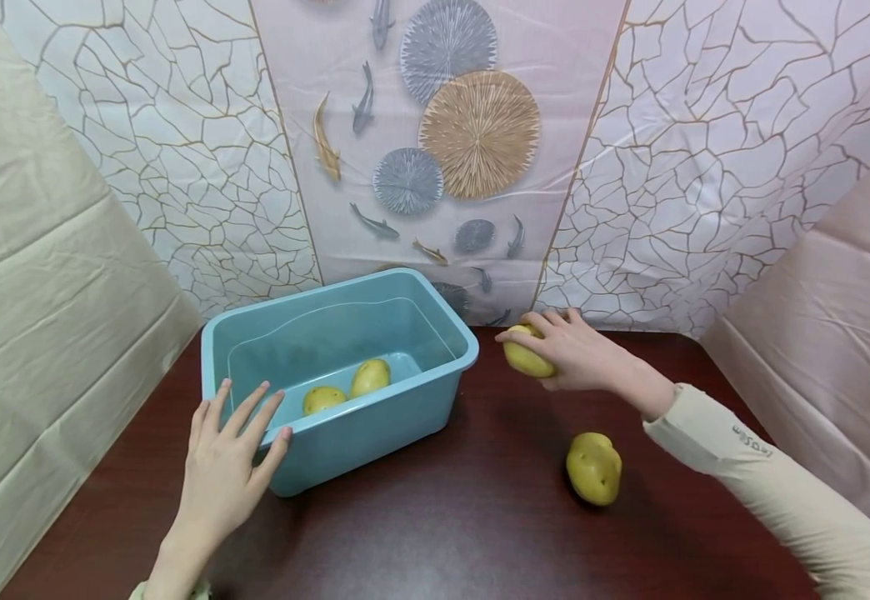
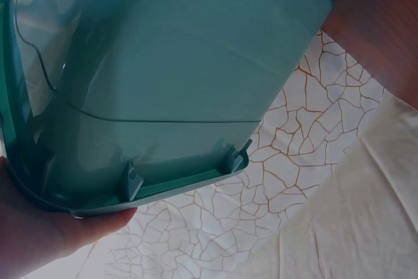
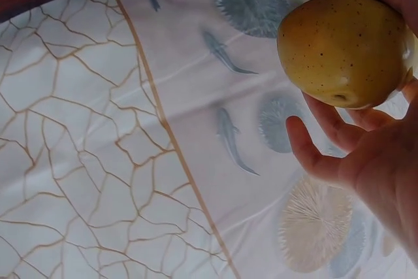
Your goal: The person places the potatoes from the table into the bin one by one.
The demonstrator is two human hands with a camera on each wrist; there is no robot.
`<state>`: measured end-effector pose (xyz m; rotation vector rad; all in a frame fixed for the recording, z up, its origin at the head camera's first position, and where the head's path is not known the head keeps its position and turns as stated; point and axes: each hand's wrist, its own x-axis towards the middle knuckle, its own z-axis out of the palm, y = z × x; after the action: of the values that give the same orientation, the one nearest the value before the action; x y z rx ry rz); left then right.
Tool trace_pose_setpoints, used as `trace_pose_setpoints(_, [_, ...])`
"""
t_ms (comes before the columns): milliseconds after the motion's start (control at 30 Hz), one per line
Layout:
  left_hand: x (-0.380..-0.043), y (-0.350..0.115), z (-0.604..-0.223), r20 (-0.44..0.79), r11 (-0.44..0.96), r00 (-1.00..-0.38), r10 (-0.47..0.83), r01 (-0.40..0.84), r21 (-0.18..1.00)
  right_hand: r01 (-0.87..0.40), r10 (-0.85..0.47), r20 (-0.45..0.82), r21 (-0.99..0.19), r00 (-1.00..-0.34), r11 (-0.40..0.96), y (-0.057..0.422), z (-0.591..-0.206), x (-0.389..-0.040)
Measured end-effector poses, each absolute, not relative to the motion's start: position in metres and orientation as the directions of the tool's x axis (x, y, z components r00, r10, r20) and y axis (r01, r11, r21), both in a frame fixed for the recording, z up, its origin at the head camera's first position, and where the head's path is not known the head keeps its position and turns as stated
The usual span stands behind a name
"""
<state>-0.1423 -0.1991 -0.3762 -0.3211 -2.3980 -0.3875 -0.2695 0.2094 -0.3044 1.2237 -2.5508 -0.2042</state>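
Potato (image 1: 523,359) in right hand (image 1: 576,352) — left hand (image 1: 223,468) at blue bin (image 1: 375,442)

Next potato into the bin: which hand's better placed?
Right, I'd say: the right hand holds a potato just right of the blue plastic bin. The left hand is at the bin's near-left corner and holds no potato.

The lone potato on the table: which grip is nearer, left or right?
Right. The right grip, holding another potato, is just beyond the lone potato; the left grip is well left of it, at the bin.
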Motion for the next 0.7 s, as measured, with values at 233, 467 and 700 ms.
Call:
trace_pose_setpoints(233, [-0.142, -0.198, -0.376, 0.658, 0.925, -0.743, 0.127, 0.327, 0.192, -0.742, -0.788, 0.213, 0.264, -0.578, 0.616, 0.206, -0.296, -0.267])
trace_pose_setpoints(467, [-0.142, -0.198, -0.376, 0.654, 0.926, -0.746, 0.125, 0.325, 0.193, -0.748, -0.798, 0.229, 0.279, -0.557, 0.602, 0.203, -0.290, -0.265])
trace_pose_setpoints(700, [-0.142, -0.198, -0.376, 0.655, 0.926, -0.745, 0.124, 0.324, 0.193, -0.751, -0.804, 0.243, 0.289, -0.542, 0.594, 0.196, -0.282, -0.262])
